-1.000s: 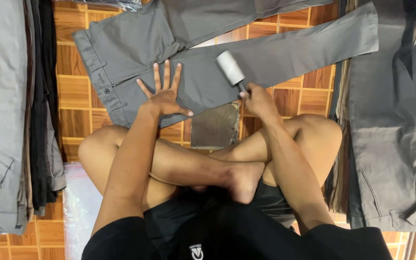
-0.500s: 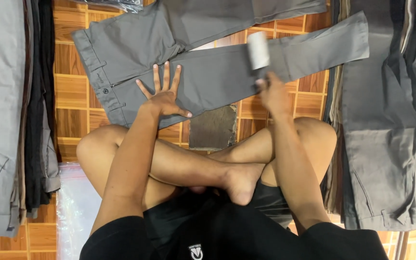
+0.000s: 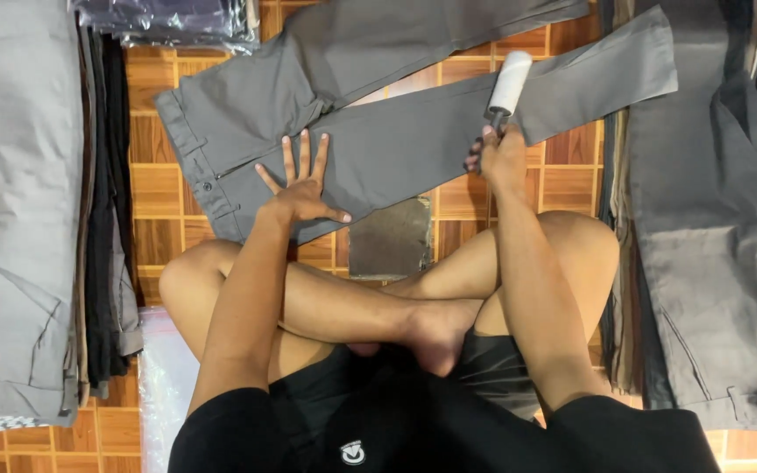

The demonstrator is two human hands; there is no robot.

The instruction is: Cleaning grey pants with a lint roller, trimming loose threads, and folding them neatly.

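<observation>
From the head view, I sit cross-legged on the wooden parquet floor (image 3: pixel 155 188) with the grey trousers (image 3: pixel 378 140) spread flat in front of my knees, waistband to my left and legs running off to my right. My left hand (image 3: pixel 301 184) lies palm down on the upper thigh of the trousers, just right of the fly, fingers (image 3: pixel 305 149) fanned wide apart and pressing on the cloth. My right hand (image 3: pixel 501 158) is closed around the dark handle of the lint roller (image 3: pixel 510 83), whose white drum rests on the nearer trouser leg just beyond my knuckles, tilted slightly away from me.

I judge the trousers soft, light and limp: they would wrinkle and creep under the roller unless pinned flat, so a spread palm serves better than a pinch, and the stiffer waistband is the place to lift them. The roller looks light and rigid, its sheet tacky, so the handle is the only sensible hold.

Folded trouser stacks (image 3: pixel 10 201) lie at both sides.
</observation>
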